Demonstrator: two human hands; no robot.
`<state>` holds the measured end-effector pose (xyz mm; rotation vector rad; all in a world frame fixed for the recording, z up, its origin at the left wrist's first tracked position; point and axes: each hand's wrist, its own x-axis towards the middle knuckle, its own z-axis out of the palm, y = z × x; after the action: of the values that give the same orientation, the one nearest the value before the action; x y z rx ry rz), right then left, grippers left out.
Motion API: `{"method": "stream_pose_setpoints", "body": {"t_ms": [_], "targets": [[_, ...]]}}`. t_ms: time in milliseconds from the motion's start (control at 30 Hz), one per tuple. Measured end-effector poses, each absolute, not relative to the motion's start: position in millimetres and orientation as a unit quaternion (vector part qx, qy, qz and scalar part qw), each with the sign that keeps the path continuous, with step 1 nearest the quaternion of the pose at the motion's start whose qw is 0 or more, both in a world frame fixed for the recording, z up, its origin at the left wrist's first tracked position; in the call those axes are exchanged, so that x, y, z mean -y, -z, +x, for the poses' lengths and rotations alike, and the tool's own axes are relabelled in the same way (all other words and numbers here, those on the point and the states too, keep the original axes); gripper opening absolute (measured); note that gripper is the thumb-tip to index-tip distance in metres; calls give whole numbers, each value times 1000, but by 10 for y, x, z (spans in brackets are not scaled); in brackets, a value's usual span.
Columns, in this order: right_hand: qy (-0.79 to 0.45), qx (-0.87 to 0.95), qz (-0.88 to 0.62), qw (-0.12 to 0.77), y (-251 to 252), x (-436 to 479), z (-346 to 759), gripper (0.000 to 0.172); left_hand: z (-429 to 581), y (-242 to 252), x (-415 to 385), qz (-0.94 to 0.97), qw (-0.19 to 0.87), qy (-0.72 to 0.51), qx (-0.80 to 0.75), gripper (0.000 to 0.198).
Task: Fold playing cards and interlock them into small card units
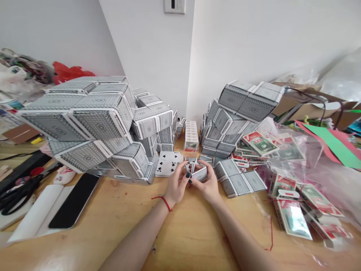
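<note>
Over the middle of the table, my left hand (177,182) and my right hand (207,183) are closed together around a small folded playing-card piece (199,174) with a grey patterned back. Thumbs and fingertips press on its edges; part of it is hidden behind the fingers. Just left of the hands lie face-up playing cards (166,162) with black spades. To the right sit joined card boxes (238,178), grey side up, close to my right hand. A red string bracelet (166,203) circles my left wrist.
Tall stacks of folded-card boxes stand at left (98,120) and right (225,124). Between them is a row of white card pieces (191,135). Red-green card packs (291,218) and plastic wrap lie at right. A black phone (75,201), paper and scissors (21,195) lie at left.
</note>
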<state>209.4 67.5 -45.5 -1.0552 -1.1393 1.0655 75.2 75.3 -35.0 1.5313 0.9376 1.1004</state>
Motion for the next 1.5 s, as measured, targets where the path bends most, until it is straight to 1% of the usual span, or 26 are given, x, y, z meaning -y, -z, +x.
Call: {"method": "stream_pose_setpoints", "body": {"t_ms": [133,233,333,433,500,567,733,833,967,1033,1100,1233,1500], "targets": [[-393,533,-469,584,458,-665,2101,68,752,341,-808,552,618,-408,-383,46],[-377,550,-469,580,447,-659,2117,66,737,351,-869,472,721,-378,-338,48],[-367,557,-468,580,426,-655,2121,64,707,353,-919,434,773,-356,-296,45],[-347,564,-469,584,411,-660,2109,56,675,345,-946,423,791,-342,-279,39],[-328,565,-474,590,416,-671,2105,53,658,342,-958,427,791,-342,-272,40],[-303,564,-493,589,436,-686,2112,56,647,345,-969,445,778,-351,-272,43],[-287,558,-547,554,529,-731,2169,62,668,376,-986,504,696,-381,-343,52],[-328,523,-547,565,574,-751,2176,69,701,396,-978,513,672,-394,-361,56],[-440,456,-498,592,553,-755,2150,76,727,406,-963,517,652,-419,-362,61],[-497,414,-455,612,509,-747,2149,72,728,409,-962,524,638,-431,-366,61],[-547,377,-410,625,454,-740,2163,62,726,416,-967,530,625,-439,-369,61],[-616,355,-362,603,359,-739,2198,51,728,446,-970,541,605,-449,-373,61],[-613,351,-362,609,362,-750,2199,54,749,495,-919,605,547,-442,-374,55]]}}
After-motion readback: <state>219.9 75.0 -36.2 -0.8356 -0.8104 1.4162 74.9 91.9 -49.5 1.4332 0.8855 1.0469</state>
